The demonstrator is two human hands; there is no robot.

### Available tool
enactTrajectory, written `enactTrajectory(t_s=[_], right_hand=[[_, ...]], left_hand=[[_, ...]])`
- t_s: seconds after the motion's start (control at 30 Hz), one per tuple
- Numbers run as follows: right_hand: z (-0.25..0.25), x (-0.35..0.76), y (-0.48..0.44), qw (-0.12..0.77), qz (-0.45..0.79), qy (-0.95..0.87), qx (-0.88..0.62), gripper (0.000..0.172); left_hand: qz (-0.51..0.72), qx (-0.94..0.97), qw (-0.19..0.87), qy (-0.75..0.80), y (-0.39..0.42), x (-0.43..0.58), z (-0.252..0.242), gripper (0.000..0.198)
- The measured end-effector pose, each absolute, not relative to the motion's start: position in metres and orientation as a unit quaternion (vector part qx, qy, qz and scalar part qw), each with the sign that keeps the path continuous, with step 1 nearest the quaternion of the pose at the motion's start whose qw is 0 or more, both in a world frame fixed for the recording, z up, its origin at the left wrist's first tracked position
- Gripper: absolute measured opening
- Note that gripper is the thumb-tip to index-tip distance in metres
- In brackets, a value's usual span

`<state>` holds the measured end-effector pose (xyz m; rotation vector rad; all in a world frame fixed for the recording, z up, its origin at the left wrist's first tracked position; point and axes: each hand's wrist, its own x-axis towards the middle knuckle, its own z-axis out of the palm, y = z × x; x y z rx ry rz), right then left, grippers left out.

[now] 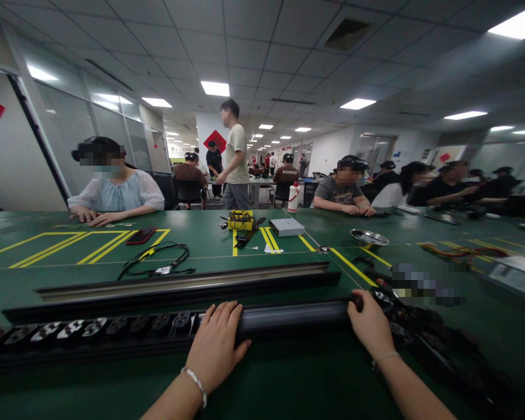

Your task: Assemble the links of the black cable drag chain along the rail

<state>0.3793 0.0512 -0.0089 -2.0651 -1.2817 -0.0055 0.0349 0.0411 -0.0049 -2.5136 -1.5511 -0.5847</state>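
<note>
A long black power strip (289,321) lies across the green table (289,385) in front of me, with a row of sockets (91,329) showing on its left part. My left hand (216,344) rests on top of the strip near its middle, fingers together and curled over it. My right hand (370,326) grips the strip's right end, fingers wrapped round it. Behind the strip lie two long black rails (179,286).
A black cable (157,262), a red phone (140,235), a yellow box (240,220), a grey box (287,227) and a metal bowl (369,238) lie further back. A dark cable heap (441,350) is at right. Several people sit around the table; one stands (235,157).
</note>
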Motion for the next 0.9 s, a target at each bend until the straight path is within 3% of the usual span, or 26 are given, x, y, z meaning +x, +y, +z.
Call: enactTrajectory(t_s=[0.9], right_hand=[[-0.003, 0.378, 0.048, 0.291, -0.008, -0.469, -0.834, 0.036]], left_hand=[[-0.201, -0.834, 0.078, -0.508, 0.042, 0.035, -0.007, 0.054]])
